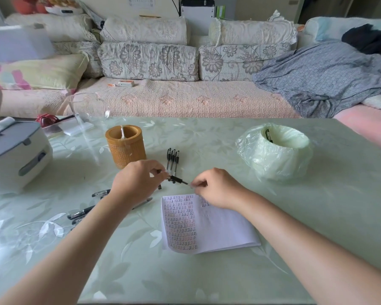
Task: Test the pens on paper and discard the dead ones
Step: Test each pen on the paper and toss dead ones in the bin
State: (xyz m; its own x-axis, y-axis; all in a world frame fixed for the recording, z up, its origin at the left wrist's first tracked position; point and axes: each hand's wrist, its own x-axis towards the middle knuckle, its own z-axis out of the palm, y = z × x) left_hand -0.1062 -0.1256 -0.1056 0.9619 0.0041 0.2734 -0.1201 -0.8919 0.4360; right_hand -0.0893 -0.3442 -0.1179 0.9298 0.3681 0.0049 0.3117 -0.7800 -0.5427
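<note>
My left hand (139,181) pinches the barrel of a black pen (177,179) just above the table. At the pen's tip end, my right hand (216,188) pinches what looks like its clear cap; whether the cap is on or off I cannot tell. Below both hands lies a paper pad (220,230) with rows of small written marks down its left side. Three black pens (173,159) lie side by side behind the hands. Several more pens (84,212) lie scattered at the left, partly under my left forearm.
A small bin lined with a pale green bag (275,150) stands at the right, with a dark pen inside. A brown bamboo holder (125,146) stands behind my left hand. A white-grey box (15,153) and a glass jug (88,111) sit at the left. A sofa runs behind the table.
</note>
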